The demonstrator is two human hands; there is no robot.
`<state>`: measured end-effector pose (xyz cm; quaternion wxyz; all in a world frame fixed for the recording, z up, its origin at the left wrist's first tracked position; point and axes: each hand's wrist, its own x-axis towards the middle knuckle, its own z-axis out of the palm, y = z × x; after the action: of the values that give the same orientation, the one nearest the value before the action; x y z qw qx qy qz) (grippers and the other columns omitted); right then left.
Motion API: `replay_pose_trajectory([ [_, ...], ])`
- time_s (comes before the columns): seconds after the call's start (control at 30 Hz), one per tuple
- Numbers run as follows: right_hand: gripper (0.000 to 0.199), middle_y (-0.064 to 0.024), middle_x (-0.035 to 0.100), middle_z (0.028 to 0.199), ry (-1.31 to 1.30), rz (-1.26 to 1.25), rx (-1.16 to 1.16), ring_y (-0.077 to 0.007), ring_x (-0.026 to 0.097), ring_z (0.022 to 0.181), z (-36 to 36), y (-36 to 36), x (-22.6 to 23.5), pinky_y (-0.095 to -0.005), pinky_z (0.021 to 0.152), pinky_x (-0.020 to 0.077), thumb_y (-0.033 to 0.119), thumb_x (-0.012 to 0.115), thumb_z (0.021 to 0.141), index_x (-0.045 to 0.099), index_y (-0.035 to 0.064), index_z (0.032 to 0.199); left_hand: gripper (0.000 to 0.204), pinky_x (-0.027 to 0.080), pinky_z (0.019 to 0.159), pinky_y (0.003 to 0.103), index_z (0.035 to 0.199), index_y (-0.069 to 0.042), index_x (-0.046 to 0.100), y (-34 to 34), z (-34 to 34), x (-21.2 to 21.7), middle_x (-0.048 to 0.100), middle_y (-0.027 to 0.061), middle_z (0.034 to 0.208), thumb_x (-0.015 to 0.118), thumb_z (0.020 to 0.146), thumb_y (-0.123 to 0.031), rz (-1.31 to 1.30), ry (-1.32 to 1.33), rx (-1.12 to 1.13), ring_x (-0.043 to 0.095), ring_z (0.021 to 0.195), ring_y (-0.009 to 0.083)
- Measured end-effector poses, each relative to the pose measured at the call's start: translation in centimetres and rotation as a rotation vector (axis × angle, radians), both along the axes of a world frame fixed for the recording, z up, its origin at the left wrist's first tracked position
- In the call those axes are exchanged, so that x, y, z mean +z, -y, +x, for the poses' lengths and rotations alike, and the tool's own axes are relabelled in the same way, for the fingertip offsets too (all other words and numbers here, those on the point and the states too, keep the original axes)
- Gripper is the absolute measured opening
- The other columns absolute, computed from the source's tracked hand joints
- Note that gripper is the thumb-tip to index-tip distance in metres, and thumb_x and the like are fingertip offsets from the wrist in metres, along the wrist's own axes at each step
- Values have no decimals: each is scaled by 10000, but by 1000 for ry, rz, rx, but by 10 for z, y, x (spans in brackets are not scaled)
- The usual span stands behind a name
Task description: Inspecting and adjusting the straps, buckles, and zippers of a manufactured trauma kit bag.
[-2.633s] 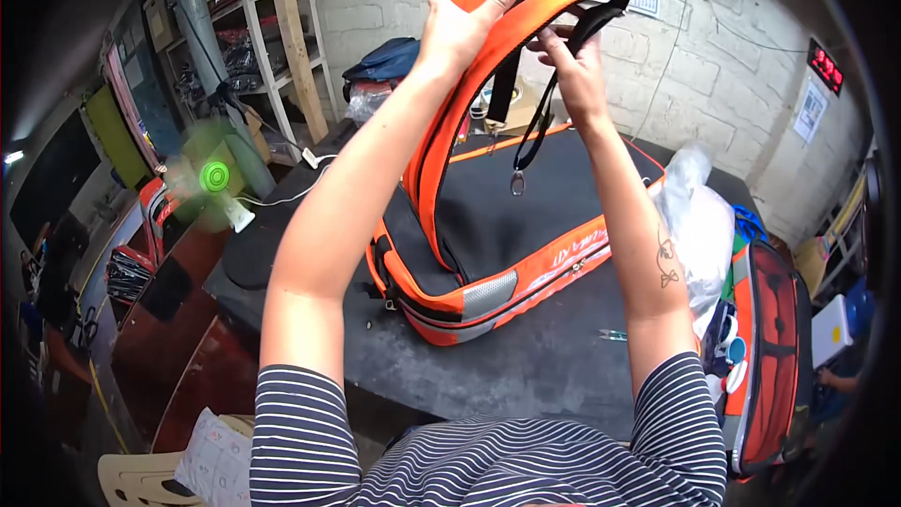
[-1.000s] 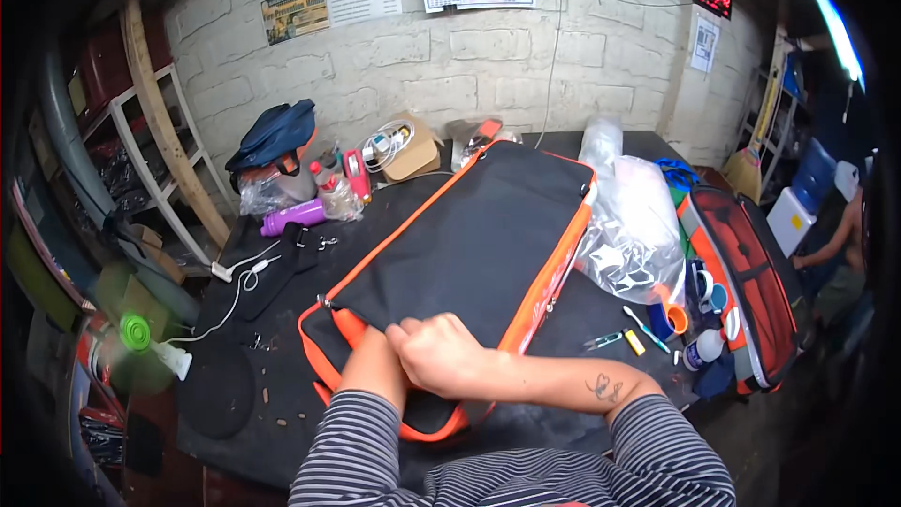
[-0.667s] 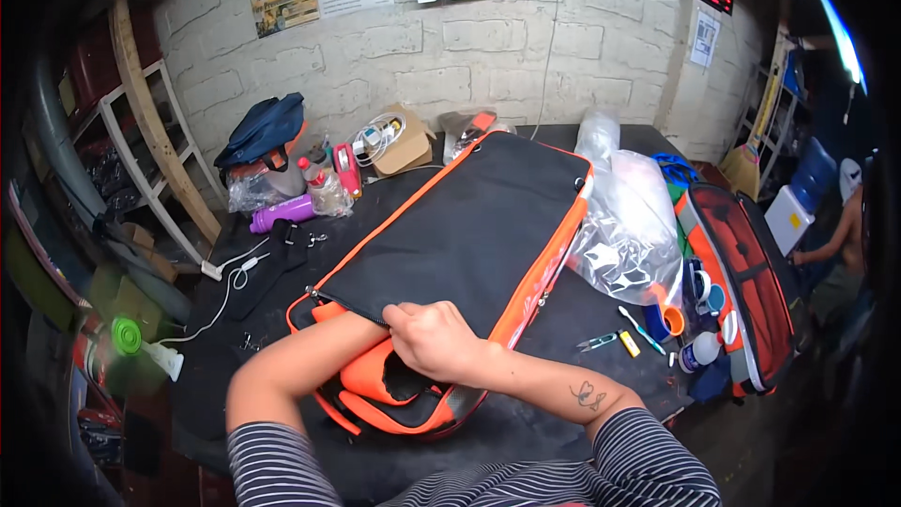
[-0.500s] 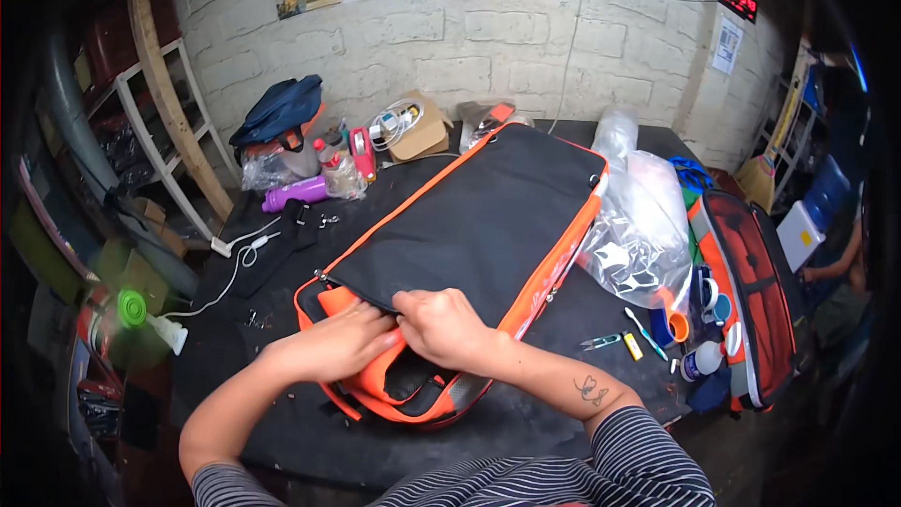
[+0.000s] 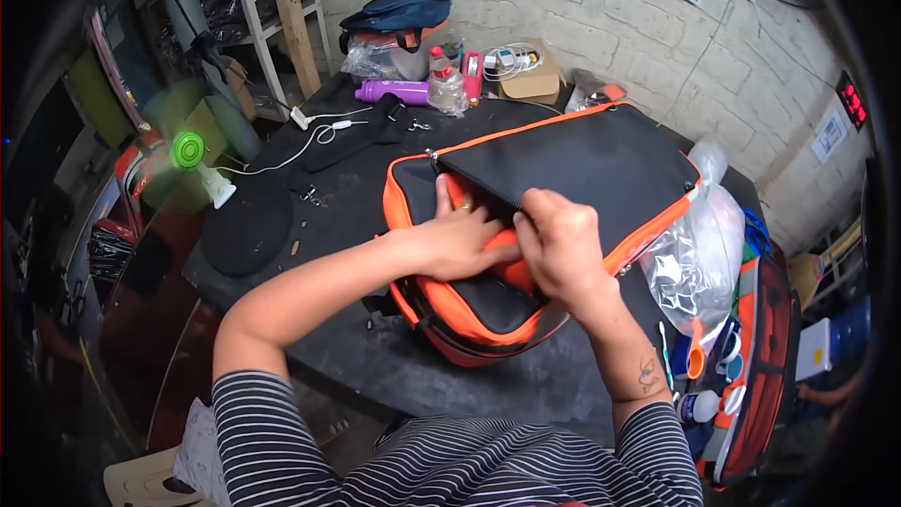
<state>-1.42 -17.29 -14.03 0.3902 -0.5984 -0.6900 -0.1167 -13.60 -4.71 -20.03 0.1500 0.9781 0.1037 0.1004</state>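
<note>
A large black bag [image 5: 582,160] with orange trim lies across the table, its near end partly unzipped. My right hand [image 5: 566,239] is closed on the zippered edge of the black top flap and holds it raised. My left hand [image 5: 460,239] reaches into the gap under the flap with fingers spread. Its palm and fingers touch bright orange fabric [image 5: 511,272] inside the opening; some fingertips are hidden under the flap. At the corner of the opening, beyond my left hand, sits a zipper pull [image 5: 432,155].
Behind the bag stand a purple bottle [image 5: 394,92], a clear bottle with a red cap [image 5: 446,84] and a cardboard box [image 5: 530,80]. Clear plastic wrap [image 5: 694,249] and a red-and-black bag [image 5: 765,366] lie at the right. A green fan [image 5: 188,150] spins at the left.
The view has turned left. My right hand has lifted the flap edge, widening the opening. My left hand has moved further in under it, fingers now spread over the orange fabric.
</note>
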Motion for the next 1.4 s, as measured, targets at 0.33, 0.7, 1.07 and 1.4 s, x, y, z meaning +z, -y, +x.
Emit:
replay_pose_trajectory([
  [0.33, 439, -217, 553, 1135, 13, 17, 161, -371, 534, 1054, 36, -5, -20, -422, 914, 428, 221, 590, 843, 505, -11, 1206, 493, 283, 1031, 473, 1246, -65, 501, 5, 54, -60, 475, 173, 1293, 509, 848, -356, -102, 177, -226, 409, 1225, 343],
  [0.7, 549, -56, 302, 1478, 585, -386, 84, -285, 258, 1367, 268, -81, -112, -526, 1053, 227, 459, 386, 926, 348, 192, 1405, 514, 307, 1053, 406, 1266, 23, 469, 38, -5, -25, 416, 206, 1361, 530, 771, -100, -495, 2, -73, 393, 1269, 327],
  [1.07, 651, -182, 243, 1470, 452, -471, 144, -372, 240, 1350, 258, -76, -124, -597, 1038, 234, 557, 391, 886, 338, 155, 1395, 471, 403, 988, 391, 1284, 19, 400, 41, 3, -22, 515, 137, 1244, 556, 840, 10, -1805, 908, 420, 520, 1138, 256],
  [1.4, 336, -69, 644, 1057, 714, -788, -939, -252, 596, 1028, 297, -111, -54, -491, 844, 437, 282, 607, 821, 633, 82, 1090, 401, 546, 727, 307, 1250, 36, 479, 27, -74, -14, 644, 101, 947, 579, 887, -101, -1365, 585, 455, 652, 846, 185],
])
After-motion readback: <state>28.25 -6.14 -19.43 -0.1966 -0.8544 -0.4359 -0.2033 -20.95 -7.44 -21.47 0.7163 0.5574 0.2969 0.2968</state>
